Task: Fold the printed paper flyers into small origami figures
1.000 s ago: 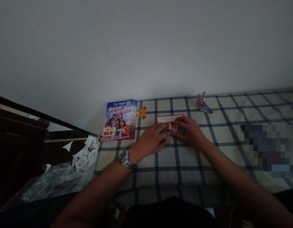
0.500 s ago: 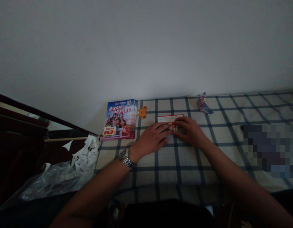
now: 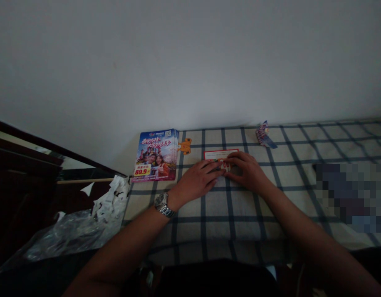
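1. Head view, left hand (image 3: 196, 180): fingers stretched forward and laid over the red-edged paper (image 3: 219, 154), not curled round it
2. Right hand (image 3: 248, 172): thumb and fingers bent at the paper's right side, a small gap between them; whether they pinch it, I cannot tell
3. The paper lies under and just beyond both hands' fingertips; it looks partly folded, the handling seemingly unfinished
4. Beyond the right hand, a blue-purple paper piece (image 3: 263, 135) stands bent, seemingly already shaped
5. Left of the left hand, the leaflet stack (image 3: 155, 156) lies untouched
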The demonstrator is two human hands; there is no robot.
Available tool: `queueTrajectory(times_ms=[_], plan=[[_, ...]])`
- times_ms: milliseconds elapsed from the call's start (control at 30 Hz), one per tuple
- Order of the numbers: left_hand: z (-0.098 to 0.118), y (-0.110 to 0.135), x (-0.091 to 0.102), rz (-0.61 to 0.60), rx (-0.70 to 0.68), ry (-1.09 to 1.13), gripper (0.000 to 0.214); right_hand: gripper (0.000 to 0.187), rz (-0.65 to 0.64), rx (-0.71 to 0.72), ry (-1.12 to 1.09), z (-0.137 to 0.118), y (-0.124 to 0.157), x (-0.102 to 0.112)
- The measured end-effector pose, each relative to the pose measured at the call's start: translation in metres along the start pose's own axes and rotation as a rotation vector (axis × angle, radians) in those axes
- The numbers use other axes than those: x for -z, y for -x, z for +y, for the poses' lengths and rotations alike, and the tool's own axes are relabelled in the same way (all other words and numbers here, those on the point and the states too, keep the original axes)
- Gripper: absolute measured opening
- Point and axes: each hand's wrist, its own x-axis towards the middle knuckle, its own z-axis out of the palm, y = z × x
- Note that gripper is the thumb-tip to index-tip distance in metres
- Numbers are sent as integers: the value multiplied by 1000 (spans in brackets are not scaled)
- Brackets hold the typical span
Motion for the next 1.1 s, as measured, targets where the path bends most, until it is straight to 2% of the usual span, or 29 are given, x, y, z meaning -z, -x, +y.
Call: queueTrajectory(times_ms=[733,1100], plan=[[6,-6,1,5,9,-32,38,39,-36,25,76,-1,1,2],[7,-4,3,14,75,-39,36,35,-5,76,48,0,1,4]])
